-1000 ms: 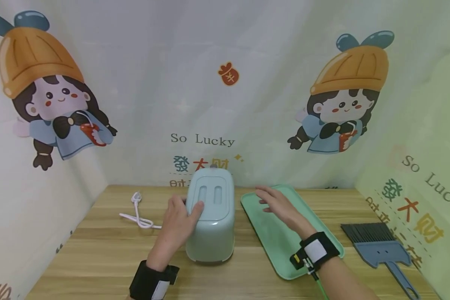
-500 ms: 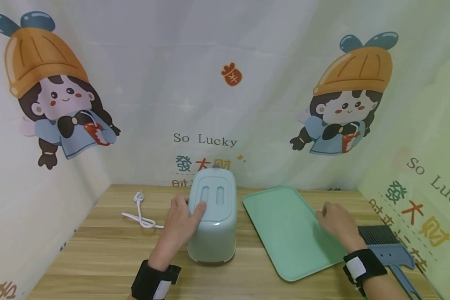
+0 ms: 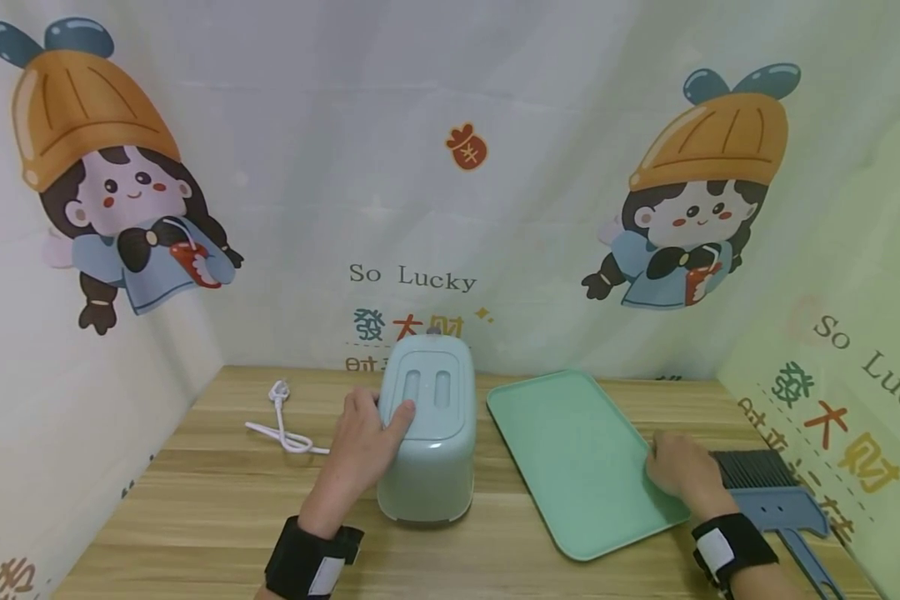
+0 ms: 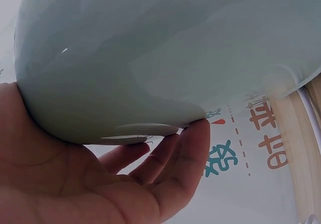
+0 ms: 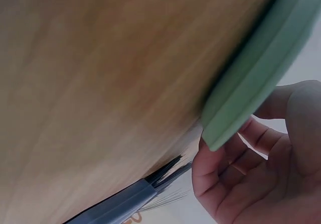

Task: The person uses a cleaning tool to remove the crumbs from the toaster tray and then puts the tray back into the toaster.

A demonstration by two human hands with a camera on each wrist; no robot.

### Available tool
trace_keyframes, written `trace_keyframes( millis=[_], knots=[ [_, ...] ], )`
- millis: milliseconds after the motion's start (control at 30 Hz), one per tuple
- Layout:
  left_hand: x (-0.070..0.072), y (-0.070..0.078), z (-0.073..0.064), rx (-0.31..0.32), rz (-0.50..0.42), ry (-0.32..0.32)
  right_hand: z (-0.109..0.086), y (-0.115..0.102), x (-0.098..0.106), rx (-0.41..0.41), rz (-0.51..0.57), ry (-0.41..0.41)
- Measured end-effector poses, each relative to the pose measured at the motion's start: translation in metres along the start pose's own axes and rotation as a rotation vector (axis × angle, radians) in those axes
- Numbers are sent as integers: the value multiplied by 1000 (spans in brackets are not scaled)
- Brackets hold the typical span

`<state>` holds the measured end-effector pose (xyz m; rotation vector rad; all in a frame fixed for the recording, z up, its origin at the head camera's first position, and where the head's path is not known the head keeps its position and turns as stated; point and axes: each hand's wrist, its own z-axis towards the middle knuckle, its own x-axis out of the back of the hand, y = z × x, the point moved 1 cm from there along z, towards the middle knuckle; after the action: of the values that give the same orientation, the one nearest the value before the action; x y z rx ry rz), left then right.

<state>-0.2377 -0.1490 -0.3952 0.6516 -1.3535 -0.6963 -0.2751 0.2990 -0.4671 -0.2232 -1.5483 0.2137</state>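
A pale blue toaster [image 3: 426, 475] with a lid bearing two oblong grooves stands upright on the wooden table. My left hand [image 3: 367, 446] grips its left side, thumb on the lid's edge and bent fingers against the wall; the left wrist view shows those fingers [image 4: 185, 169] on the glossy side. Right of the toaster lies a flat green tray [image 3: 570, 458]. Its right rim is pinched by my right hand [image 3: 686, 471]. In the right wrist view the fingers curl around the tray's edge, with the thumb on the opposite side.
A white power cord [image 3: 288, 437] with a plug lies left of the toaster. Beyond the tray's right side is a blue-grey brush [image 3: 776, 508] with dark bristles, partly behind my right wrist. A printed cloth [image 3: 525, 208] hangs along the table's back edge.
My right hand has gone from above the tray's far part to its right rim, then slid nearer along it and taken hold. The left hand and toaster stay in place.
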Motion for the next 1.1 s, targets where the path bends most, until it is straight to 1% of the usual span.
trace_keyframes(
  millis=[200,333,467,567,767,933,1000,1100],
  knots=[
    [1,-1,0,1,-2,-3,-4,-4,-1,-4,7,-33],
    [2,-1,0,1,-6,-2,-7,-8,-1,-1,27,-71],
    [2,-1,1,11,-5,-5,-11,-15,-2,-17,59,-97],
    [2,-1,0,20,-3,-7,-15,-20,-4,-41,73,-100],
    [2,1,0,15,-8,-13,-21,-31,-5,-40,48,-89],
    [2,2,0,15,-3,-10,-27,-39,-7,-39,91,-127],
    [2,2,0,16,-1,-10,-29,-42,-9,-44,126,-148],
    [2,1,1,15,-2,-12,-31,-46,-12,-61,143,-171]
  ],
)
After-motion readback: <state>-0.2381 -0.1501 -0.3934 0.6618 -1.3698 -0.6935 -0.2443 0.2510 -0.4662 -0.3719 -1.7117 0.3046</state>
